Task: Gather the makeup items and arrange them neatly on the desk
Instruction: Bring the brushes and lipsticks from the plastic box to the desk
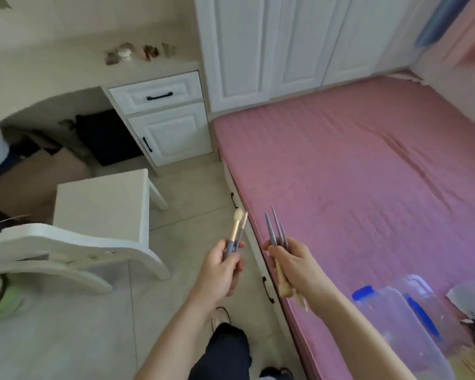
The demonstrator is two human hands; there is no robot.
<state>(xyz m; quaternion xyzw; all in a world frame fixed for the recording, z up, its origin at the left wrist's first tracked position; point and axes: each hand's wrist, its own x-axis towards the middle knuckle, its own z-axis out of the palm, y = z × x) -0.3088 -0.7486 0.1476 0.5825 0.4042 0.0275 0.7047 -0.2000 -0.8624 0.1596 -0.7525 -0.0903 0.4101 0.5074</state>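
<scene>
**Brushes in both hands, desk not yet reached**

Nearest the camera, the person's left hand (222,266) curls round two slim grey-handled makeup brushes (235,234), bristles up; one has a pale fluffy tip and a gold ferrule, the other is thinner. The right hand (291,260) pinches a second bundle of grey-handled brushes (276,231) the other way round, with three tapered handle ends fanning upward and the tan bristle heads (285,287) hanging below the palm. Both bundles sit over the pale tiled floor (189,193), beside the edge of the pink quilted mattress (354,174).

The smooth, tapering handles look slippery, and the fanned right-hand bunch is held only at mid-length; a loosened grip could let one slide out bristles-first onto the tiles. Mixed orientation could also mean a messy row later unless one bundle is turned.

On the mattress at lower right lies a translucent plastic box with blue clips (403,333). Further left stand a white curved-back chair (66,250) and a white square stool (102,204). Beyond them is the cream desk (66,64), well apart from the hands, with white panelled drawers (159,96) and a blurred cluster of small brownish items (137,53) on top, too soft to identify. White wardrobe doors (285,45) close the far wall.
</scene>
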